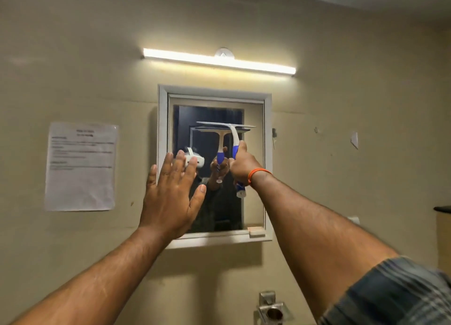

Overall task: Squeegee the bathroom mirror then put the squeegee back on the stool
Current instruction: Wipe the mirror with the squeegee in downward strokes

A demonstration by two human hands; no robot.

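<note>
Two steps remain: right hand [242,162] grips squeegee [231,139], blade high on mirror [253,178]; left hand [170,193] flat, fingers spread. Wiping apparently underway; stool unseen.

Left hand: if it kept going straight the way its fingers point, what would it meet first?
Probably the mirror, near its white frame. The left hand is open, fingers up and forward over that edge; depth is unclear, so it may already touch.

Lit tube light [219,61], taped paper notice [80,166], perhaps a metal holder [272,310] below
</note>
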